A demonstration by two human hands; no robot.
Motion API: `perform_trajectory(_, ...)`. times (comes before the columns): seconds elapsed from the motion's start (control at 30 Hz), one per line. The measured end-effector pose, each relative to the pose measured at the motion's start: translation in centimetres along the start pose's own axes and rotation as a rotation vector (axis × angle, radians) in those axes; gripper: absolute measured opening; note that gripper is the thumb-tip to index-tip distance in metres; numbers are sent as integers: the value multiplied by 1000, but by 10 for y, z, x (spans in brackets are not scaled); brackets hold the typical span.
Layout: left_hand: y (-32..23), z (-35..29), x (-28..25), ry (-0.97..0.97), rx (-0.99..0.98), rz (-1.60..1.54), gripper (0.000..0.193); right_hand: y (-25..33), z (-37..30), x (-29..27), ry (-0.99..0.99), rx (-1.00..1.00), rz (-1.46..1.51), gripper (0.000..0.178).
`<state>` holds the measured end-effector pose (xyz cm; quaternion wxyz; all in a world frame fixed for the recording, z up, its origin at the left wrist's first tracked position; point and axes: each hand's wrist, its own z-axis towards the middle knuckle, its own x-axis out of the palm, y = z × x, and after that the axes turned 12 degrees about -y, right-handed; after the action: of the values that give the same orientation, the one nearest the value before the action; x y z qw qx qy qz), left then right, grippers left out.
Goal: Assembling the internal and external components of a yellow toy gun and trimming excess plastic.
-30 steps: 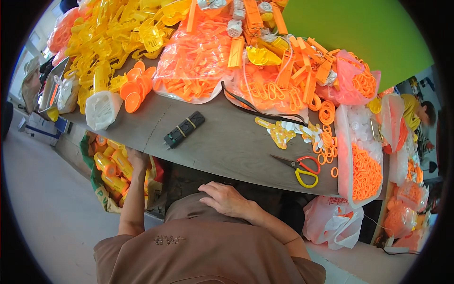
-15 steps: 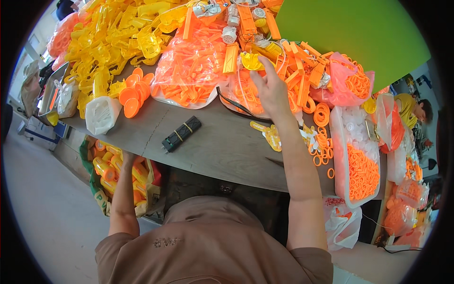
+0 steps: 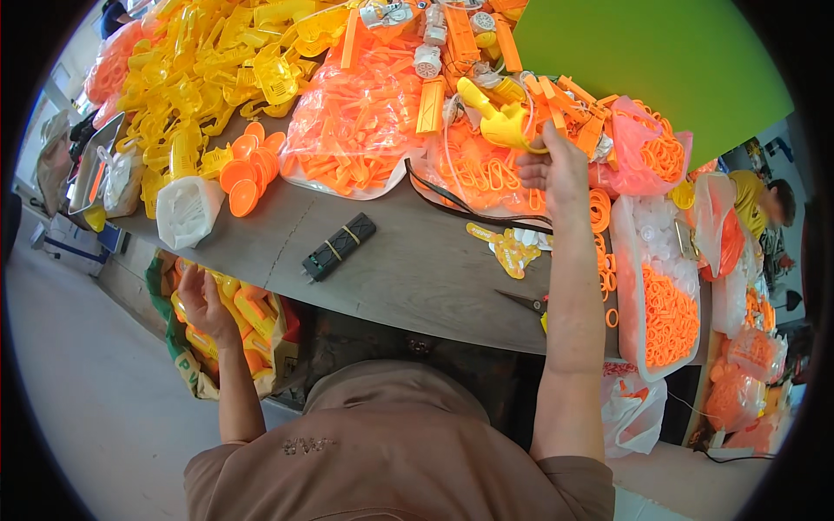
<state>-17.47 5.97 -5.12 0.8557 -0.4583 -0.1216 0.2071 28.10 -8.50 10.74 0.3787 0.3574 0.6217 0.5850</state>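
Over the orange pile at the back, my right hand (image 3: 560, 174) has its thumb and fingers around the edge of a yellow moulded plastic piece (image 3: 504, 126). That piece has a rounded body and a knobbed handle pointing up and left. At the left, my left hand (image 3: 201, 304) is raised with its fingers apart and nothing in it. It is over an open bag (image 3: 178, 352) filled with yellow and orange plastic bodies (image 3: 254, 313). Below my right hand, yellow printed cut-outs (image 3: 512, 253) lie beside my forearm, and scissors (image 3: 523, 301) lie partly behind it.
A black block with a rubber band (image 3: 339, 247) lies mid-table. Yellow parts (image 3: 200, 61), orange discs (image 3: 248, 169) and bagged orange strips (image 3: 356, 113) crowd the back. A tub of orange rings (image 3: 667, 321) stands right. A black strap (image 3: 460, 207) crosses the table. Someone in yellow sits far right.
My right hand has moved right and now holds a larger-looking yellow piece, lifted from the pile. My left hand has come up out of the bag, fingers spreading.
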Motion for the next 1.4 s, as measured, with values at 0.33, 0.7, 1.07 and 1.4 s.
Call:
perform_trajectory(0.33, -253, -36, 63, 1674, -597, -1776, 65, -47, -113, -30, 542, -506, -490, 10)
perform_trajectory(0.7, -273, -39, 72, 1929, -742, -1955, 68, -94, -92, -18, 426, -1172, -796, 20)
perform_trajectory(1.07, -280, -47, 70, 1974, -973, -1926, 76, -69, -114, -17, 393, -1114, -720, 21)
perform_trajectory(1.4, -199, -34, 76, 1507, -364, -1238, 49, -64, -111, -43, 316, -1036, -639, 20)
